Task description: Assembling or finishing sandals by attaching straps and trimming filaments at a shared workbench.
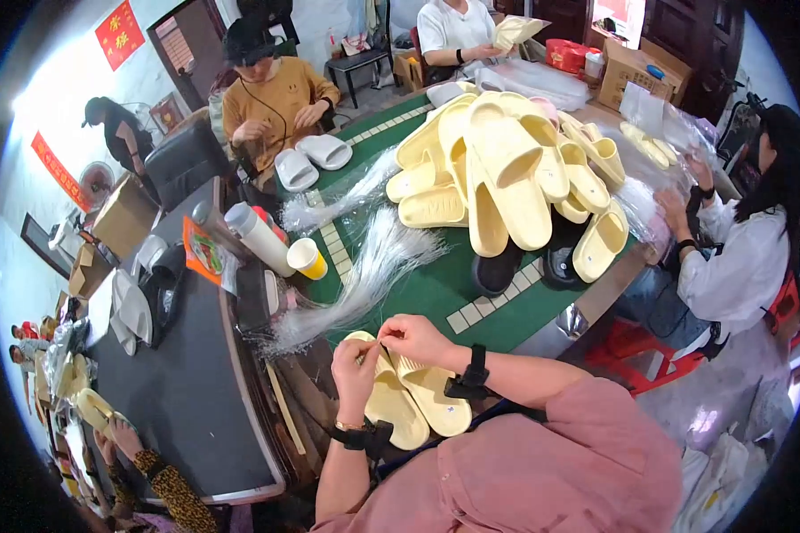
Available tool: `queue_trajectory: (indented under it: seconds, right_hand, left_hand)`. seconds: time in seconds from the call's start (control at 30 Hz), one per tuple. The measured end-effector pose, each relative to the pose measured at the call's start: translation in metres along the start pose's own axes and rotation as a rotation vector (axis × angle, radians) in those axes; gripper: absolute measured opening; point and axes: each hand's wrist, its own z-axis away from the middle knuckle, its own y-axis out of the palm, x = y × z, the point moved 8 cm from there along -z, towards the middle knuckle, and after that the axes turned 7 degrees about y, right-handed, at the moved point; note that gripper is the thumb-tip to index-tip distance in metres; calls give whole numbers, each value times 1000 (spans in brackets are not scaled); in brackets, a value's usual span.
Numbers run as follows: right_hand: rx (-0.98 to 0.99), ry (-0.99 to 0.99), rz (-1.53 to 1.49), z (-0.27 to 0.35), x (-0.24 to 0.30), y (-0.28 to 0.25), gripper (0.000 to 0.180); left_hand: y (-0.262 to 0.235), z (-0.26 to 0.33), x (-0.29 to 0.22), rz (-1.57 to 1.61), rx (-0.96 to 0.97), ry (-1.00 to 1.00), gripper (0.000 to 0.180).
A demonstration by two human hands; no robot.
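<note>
My left hand and my right hand meet over a pair of pale yellow slide slippers at the table's near edge. Both hands are closed in a pinch, fingertips close together above the slippers' straps. Whatever lies between the fingers is too thin to make out. Just beyond them, a bundle of clear plastic strands spreads over the green tabletop. Farther off rises a large pile of the same yellow slippers, some overlapping and tilted.
A yellow-and-white cup and a white bottle stand left of the strands. Grey slippers lie at the far left of the green table. A dark table adjoins on my left. Several people work around; a red stool is at right.
</note>
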Motion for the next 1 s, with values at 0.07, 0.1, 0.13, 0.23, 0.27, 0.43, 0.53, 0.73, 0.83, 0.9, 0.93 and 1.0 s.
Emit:
queue_trajectory:
  seconds: [0.07,0.1,0.13,0.23,0.27,0.43,0.53,0.73,0.83,0.9,0.93,1.0]
  right_hand:
    - [-10,-21,5,0,0,0,18]
    - [-9,-37,14,0,2,1,18]
    - [-7,-44,6,0,4,0,18]
    - [-6,-42,7,2,7,0,18]
    - [-8,-45,2,2,8,-1,18]
    - [-1,-34,-10,1,3,-1,17]
    - [-2,-45,-12,-1,3,-1,18]
    - [3,-68,-15,-1,8,-2,18]
    - [26,-45,10,-1,6,-1,15]
    - [25,-54,16,-1,7,0,14]
    - [24,-59,23,0,8,0,14]
    - [31,-47,10,1,8,0,14]
  left_hand:
    - [-1,1,4,-1,-6,5,10]
    - [-1,1,4,-2,-2,11,10]
    - [-2,2,3,-8,-2,6,10]
    - [-3,3,4,-3,-6,-3,9]
    - [-3,3,5,12,-7,0,9]
    - [1,1,4,50,11,-62,9]
    - [0,-1,2,30,12,-48,9]
    - [-1,0,5,39,-2,-40,8]
    - [-3,-1,2,15,5,-26,8]
    - [-4,0,2,19,6,-27,8]
    - [-4,0,2,18,5,-25,8]
    - [-3,2,4,34,5,-63,9]
